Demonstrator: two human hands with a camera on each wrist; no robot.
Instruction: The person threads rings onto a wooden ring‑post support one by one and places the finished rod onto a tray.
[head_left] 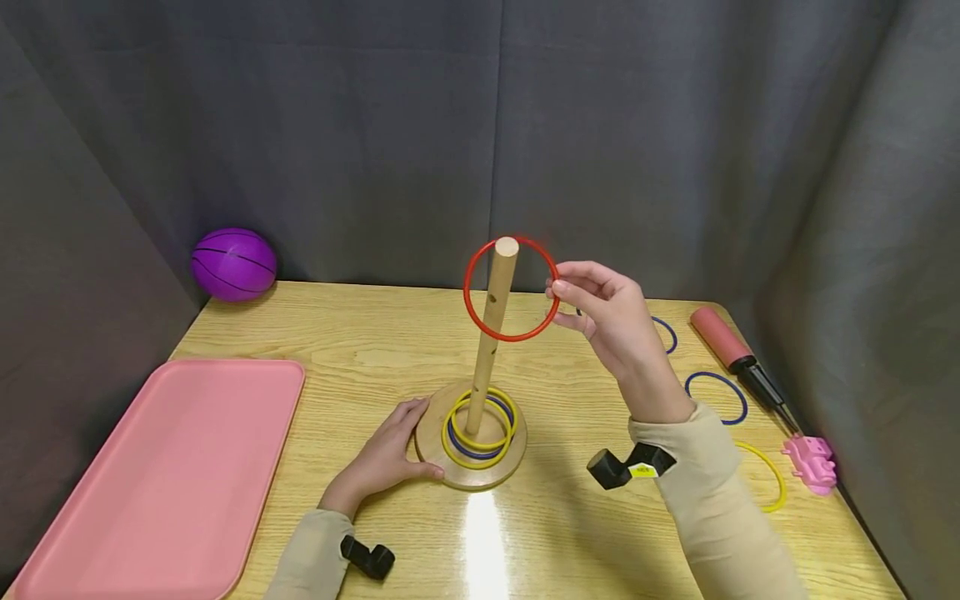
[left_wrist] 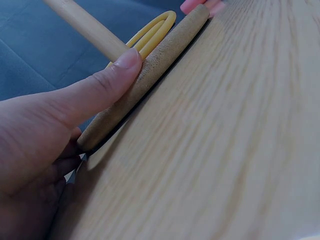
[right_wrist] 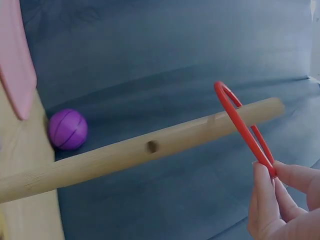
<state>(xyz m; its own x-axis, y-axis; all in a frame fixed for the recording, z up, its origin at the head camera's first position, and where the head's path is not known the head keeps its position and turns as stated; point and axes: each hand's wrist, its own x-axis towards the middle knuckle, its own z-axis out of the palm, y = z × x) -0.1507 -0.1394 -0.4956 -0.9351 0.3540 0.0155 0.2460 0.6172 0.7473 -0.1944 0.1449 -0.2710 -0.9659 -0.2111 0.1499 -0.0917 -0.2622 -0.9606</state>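
Observation:
A wooden ring-toss stand has a round base [head_left: 495,477] and an upright post [head_left: 483,375]. My right hand [head_left: 622,325] pinches a red ring [head_left: 512,338] between thumb and fingers. In the right wrist view the red ring [right_wrist: 245,132] encircles the post just below its top end, held at a slant. Low around the post lie two yellow rings [head_left: 513,421] with a blue ring [head_left: 471,454] between them. My left hand [head_left: 386,458] grips the base's left edge; in the left wrist view the thumb presses its upper rim, and the other fingers are partly hidden.
A pink tray [head_left: 165,467] lies at the left, with a purple ball [head_left: 234,265] behind it. Rightward are two blue rings [head_left: 716,375], partly behind my right arm, a yellow ring [head_left: 780,483], a red-handled hand pump [head_left: 720,337] and a pink toy [head_left: 812,462].

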